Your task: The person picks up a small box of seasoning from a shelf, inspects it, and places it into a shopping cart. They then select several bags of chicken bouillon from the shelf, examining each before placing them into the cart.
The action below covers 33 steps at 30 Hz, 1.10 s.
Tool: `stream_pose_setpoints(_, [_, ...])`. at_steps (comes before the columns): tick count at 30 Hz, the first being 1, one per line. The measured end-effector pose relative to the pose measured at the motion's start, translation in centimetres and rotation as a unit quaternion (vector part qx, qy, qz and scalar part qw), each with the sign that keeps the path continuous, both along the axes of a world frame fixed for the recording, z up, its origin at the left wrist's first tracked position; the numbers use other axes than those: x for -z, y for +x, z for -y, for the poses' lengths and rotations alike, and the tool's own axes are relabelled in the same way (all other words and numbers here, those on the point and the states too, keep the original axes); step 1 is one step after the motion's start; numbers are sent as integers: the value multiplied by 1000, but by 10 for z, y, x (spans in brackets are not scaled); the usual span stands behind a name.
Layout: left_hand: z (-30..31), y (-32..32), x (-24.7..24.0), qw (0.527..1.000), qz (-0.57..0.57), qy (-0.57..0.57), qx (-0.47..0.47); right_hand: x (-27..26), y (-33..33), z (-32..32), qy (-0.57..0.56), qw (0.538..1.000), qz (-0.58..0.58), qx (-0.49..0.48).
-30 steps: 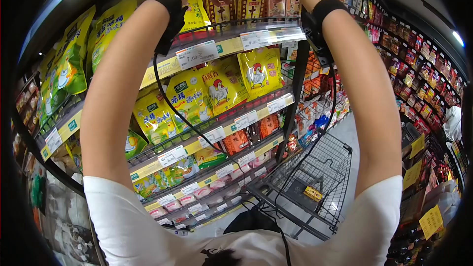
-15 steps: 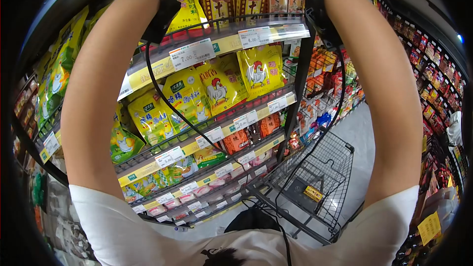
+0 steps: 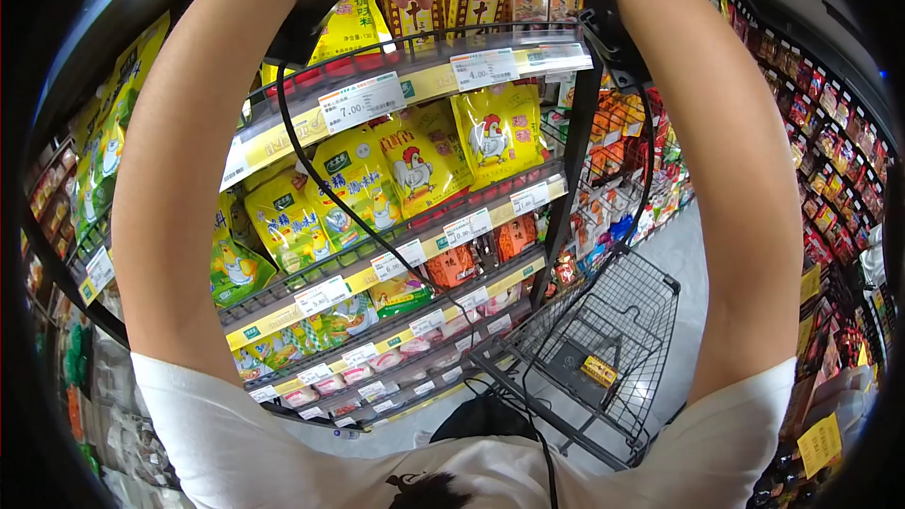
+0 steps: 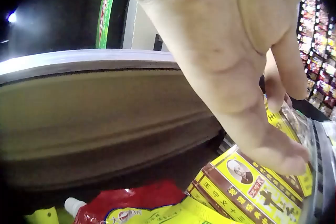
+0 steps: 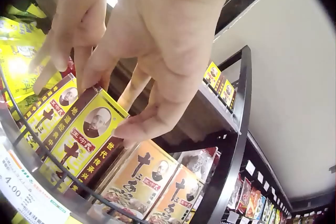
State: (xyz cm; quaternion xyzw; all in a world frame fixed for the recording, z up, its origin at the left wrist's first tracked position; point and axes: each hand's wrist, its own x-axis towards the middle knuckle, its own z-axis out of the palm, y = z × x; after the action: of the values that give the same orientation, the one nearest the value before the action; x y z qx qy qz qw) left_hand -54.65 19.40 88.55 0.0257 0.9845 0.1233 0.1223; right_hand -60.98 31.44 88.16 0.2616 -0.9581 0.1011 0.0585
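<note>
Both hands reach to a row of yellow-and-brown seasoning boxes on the shelf. In the right wrist view, my right hand (image 5: 157,45) is over one upright seasoning box (image 5: 86,134), with digits pinching its upper edges from both sides. My left hand (image 5: 79,19) is just left of it, its fingers pointing down over the neighbouring box (image 5: 44,111). The left wrist view shows the left hand (image 4: 226,61) from close up, one extended fingertip overlapping the front of a seasoning box (image 4: 241,176). In the head view, the top edge cuts off both hands.
Orange boxes (image 5: 139,182) stand right of the yellow ones, behind a wire shelf rail (image 5: 68,171). A red-capped yellow pouch (image 4: 136,203) lies to the left. Yellow seasoning bags (image 3: 495,137) fill the shelf below. A shopping cart (image 3: 650,320) stands at lower right; a cable (image 3: 330,188) hangs across.
In the head view, the hands have shifted up toward the top edge and the forearms have spread. The seasoning boxes stay on the shelf.
</note>
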Motion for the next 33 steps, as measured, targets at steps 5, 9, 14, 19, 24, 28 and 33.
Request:
stream_pose_setpoints(5, [-17, 25, 0, 1000, -14, 2, -1, 2, 4, -1, 4, 1000, -5, -17])
stream_pose_setpoints(9, [-11, 4, -1, 999, -34, -28, -29, 11, 4, 2, -25, 999, -35, -12])
stream_pose_setpoints(14, [-3, 7, 15, 975, -190, -104, 53, 11, 14, 1, -40, 998, -34, 28])
stream_pose_setpoints(19, [0, -9, 14, 975, -203, -92, 27, -1, 7, 6, -31, 997, -69, 2])
stream_pose_setpoints(24, [-18, 23, 12, 966, -245, -83, -20, 1, 14, -22, -49, 995, -62, -55])
stream_pose_setpoints(28, [1, -5, -2, 982, -150, 92, 73, 7, -21, -38, -117, 957, 126, -234])
stream_pose_setpoints(33, [-27, -16, 16, 983, -44, 143, 110, 28, -13, -80, -125, 944, 251, -176])
